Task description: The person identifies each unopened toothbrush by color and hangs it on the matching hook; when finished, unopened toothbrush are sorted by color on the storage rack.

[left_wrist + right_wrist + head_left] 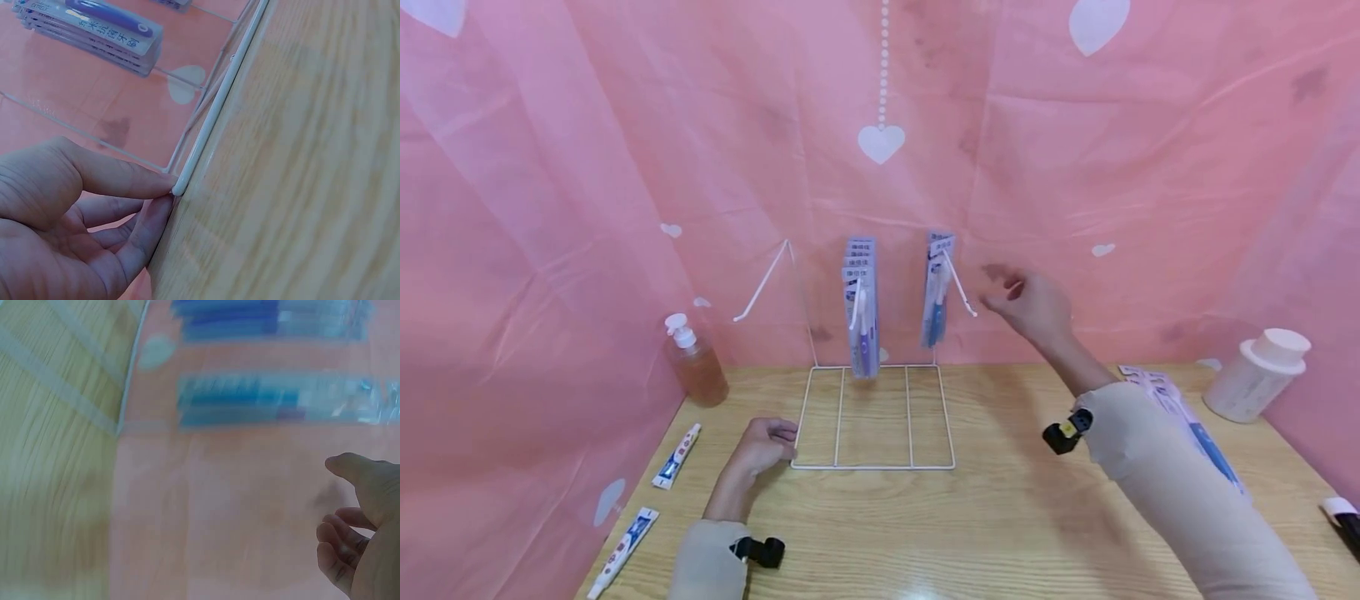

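Observation:
A white wire display rack [872, 467] stands on the table against the pink cloth. My left hand [765, 443] pinches its front left corner between thumb and finger, plain in the left wrist view on the white wire [215, 106]. Several packaged toothbrushes [862, 333] hang in a row on the middle hook. Packs of blue toothbrushes [935, 312] hang on the right hook [958, 283], and the left hook [762, 281] is bare. My right hand [1030, 308] is raised just right of the right hook, fingers loosely bent, holding nothing; in the right wrist view it is apart from the packs.
More packaged toothbrushes [1195, 429] lie at the right, partly behind my right forearm. A white bottle [1255, 379] stands beyond them. At the left are an amber pump bottle [700, 371] and two toothpaste tubes [625, 550]. A dark object with a white cap [1343, 521] lies at the right edge.

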`<state>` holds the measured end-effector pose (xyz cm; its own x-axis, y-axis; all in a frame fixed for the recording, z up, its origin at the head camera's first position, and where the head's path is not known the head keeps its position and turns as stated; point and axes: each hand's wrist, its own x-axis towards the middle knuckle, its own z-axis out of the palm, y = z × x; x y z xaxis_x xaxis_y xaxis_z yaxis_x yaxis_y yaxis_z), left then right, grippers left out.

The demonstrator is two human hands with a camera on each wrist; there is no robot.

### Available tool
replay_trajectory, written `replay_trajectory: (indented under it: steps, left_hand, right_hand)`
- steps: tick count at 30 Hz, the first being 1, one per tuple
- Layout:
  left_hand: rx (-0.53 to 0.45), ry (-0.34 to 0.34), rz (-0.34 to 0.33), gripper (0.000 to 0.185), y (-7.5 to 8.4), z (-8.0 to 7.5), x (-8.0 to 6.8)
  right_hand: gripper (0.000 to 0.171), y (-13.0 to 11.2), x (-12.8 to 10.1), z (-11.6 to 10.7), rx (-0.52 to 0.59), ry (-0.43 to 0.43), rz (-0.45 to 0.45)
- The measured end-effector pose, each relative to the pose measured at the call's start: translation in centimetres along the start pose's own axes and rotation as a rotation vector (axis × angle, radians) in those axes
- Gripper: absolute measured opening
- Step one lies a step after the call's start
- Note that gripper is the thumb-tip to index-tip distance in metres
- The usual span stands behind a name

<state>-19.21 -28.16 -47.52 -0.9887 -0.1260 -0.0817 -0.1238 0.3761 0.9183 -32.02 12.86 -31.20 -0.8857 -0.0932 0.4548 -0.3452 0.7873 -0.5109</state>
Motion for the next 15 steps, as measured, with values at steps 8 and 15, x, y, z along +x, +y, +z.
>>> replay_trajectory:
  steps: [8,15]
  left_hand:
    - [0.006,0.010,0.007,0.039,-0.3,-0.3,0.0]
    - [0.013,0.017,0.005,0.040,-0.3,-0.2,0.2]
  right_hand:
    - [0.053,9.7,-2.0,-3.6,-0.140,-0.075,0.122]
    - [0.046,17.7,-4.6,-5.9,-0.086,-0.116,0.285]
